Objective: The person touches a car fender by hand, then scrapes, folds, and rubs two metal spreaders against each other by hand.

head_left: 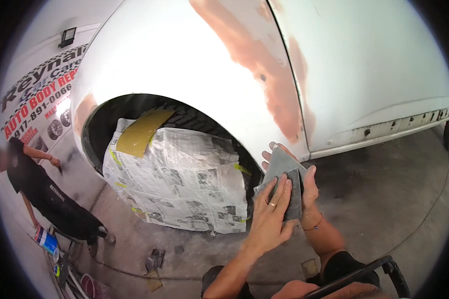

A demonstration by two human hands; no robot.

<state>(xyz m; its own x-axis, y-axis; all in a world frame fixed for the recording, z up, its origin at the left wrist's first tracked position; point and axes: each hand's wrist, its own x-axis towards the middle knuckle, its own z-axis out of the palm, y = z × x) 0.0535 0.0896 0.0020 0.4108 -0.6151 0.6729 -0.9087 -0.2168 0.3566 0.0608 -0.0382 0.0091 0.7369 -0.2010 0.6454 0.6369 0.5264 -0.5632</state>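
Observation:
Grey sheets point(284, 166), looking like sandpaper, are held between my two hands below the front fender of a white car point(179, 55). My left hand point(273, 202), with a ring, lies on the darker folded piece, fingers pressed on it. Behind and to the right, my right hand point(309, 194) supports the sheets, its thumb at their right edge and its fingertips showing past the top. Salmon-coloured patches point(264, 74) run down the fender beside the door gap. Newspaper point(184, 179) covers the wheel, and a yellow-brown sheet point(143, 133) rests on top of it.
A person in dark clothes point(47, 192) stands at the left near a blue-and-white can point(47, 241). Dark scraps point(155, 259) and a brown piece point(309, 268) lie on the floor. A black bar point(354, 276) crosses the bottom right. A hose runs along the floor.

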